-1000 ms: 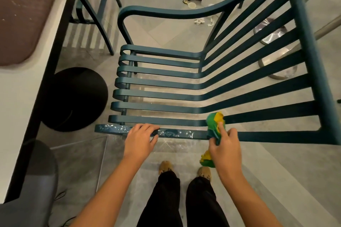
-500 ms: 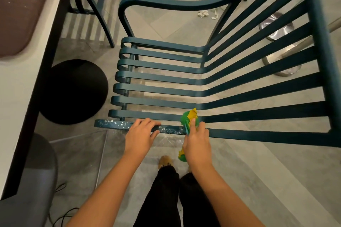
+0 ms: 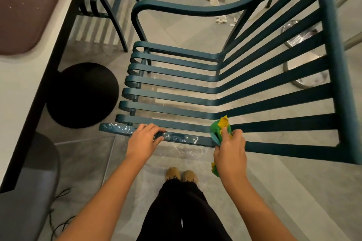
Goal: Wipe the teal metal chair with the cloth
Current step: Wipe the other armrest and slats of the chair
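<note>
Right hand grips the bunched green-yellow cloth, pressing it on the near slat of the teal chair. The slat runs left-right, with white specks left of the cloth. Left hand curls over the same slat, likely in the wipe path.

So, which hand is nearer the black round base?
Left. The left hand holds the slat right of the black base; the right hand, holding the cloth, is farther right.
</note>
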